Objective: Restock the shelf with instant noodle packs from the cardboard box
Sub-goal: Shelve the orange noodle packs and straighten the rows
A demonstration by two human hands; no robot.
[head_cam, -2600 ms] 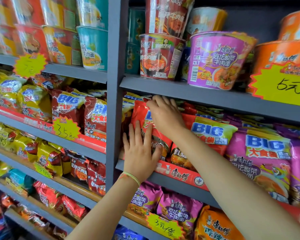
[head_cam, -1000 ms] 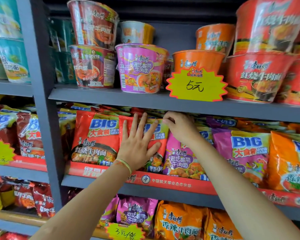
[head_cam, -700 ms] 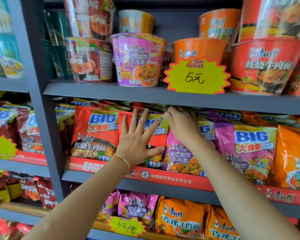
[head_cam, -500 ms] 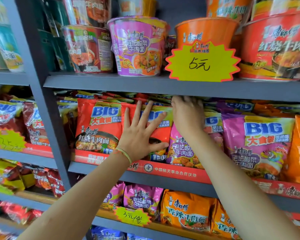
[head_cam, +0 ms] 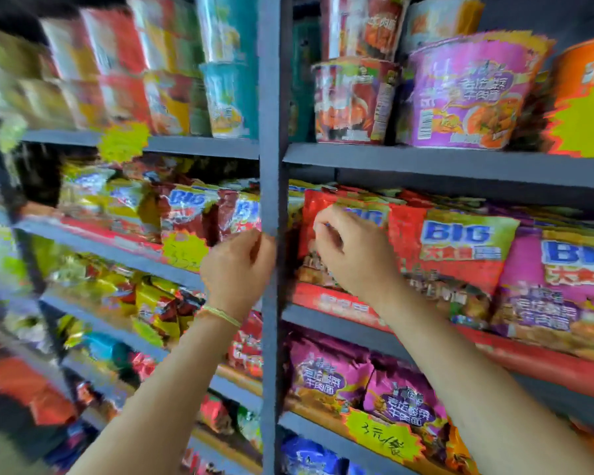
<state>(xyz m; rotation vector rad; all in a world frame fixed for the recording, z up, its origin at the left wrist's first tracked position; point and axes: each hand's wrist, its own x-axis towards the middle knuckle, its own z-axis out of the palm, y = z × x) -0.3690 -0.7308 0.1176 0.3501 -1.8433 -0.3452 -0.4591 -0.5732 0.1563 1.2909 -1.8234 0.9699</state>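
Note:
My right hand [head_cam: 352, 250] hovers with curled fingers in front of a red BIG noodle pack [head_cam: 311, 209] at the left end of the middle shelf [head_cam: 326, 320]; I see nothing held in it. A second red BIG pack [head_cam: 460, 255] and a purple one [head_cam: 556, 293] stand to its right. My left hand [head_cam: 237, 269], with a green band at the wrist, is curled and holds nothing, just in front of the grey upright post [head_cam: 270, 132]. The cardboard box is out of view.
Noodle cups fill the shelf above, among them a purple cup [head_cam: 470, 90] and a red cup [head_cam: 354, 101]. Left of the post, more packs [head_cam: 186, 210] line blurred shelves. Purple packs [head_cam: 326, 375] and a yellow price tag [head_cam: 384, 437] sit on the shelf below.
Both hands have come off the packs they were pressing and have curled up. The left hand has drawn back to the post. My view has swung left and is blurred.

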